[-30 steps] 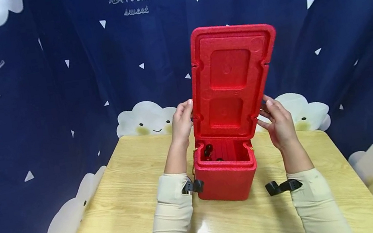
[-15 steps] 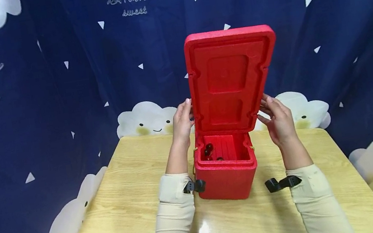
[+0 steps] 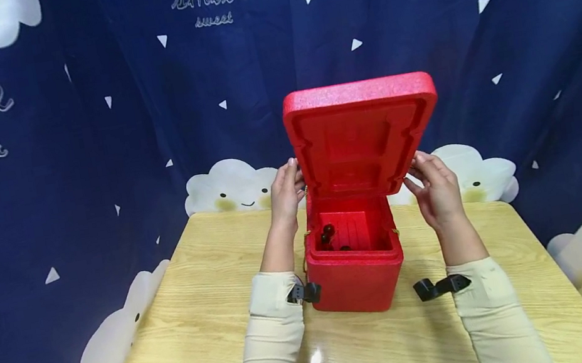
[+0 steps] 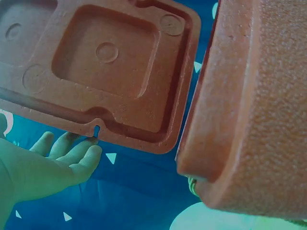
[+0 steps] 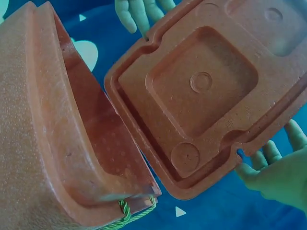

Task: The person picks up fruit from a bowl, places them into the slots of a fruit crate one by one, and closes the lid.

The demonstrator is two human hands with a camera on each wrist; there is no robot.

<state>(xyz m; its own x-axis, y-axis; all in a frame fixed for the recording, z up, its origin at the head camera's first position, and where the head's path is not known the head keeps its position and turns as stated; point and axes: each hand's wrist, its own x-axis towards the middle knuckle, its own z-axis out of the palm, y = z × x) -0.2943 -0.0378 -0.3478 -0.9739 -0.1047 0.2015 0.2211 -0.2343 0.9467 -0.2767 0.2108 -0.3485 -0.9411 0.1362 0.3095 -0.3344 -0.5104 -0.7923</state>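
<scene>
A red foam box (image 3: pixel 357 282) stands uncovered on the table. Its lid (image 3: pixel 359 145) is held raised over the back of the box, its recessed underside facing me and its top edge leaning toward me. My left hand (image 3: pixel 286 192) grips the lid's left edge, fingers partly behind it. The right hand (image 3: pixel 437 187) holds the opposite edge, some fingertips hidden by the lid. In the wrist views, the fingers (image 4: pixel 86 160) of the left and the fingers (image 5: pixel 273 151) of the right lie by the lid's side notches. Small dark round things (image 3: pixel 328 233) lie inside the box.
The box stands on a light wooden table (image 3: pixel 221 319). Twisted cord (image 5: pixel 125 211) hangs at the box's rim. A dark blue curtain (image 3: pixel 229 77) with clouds and triangles rises behind and beside the table. A black strap mount (image 3: pixel 439 287) sits on the right sleeve.
The lid has tilted: its top edge has come down and toward me, while its lower edge has risen, uncovering more of the box's inside. Both hands stay nearly in place.
</scene>
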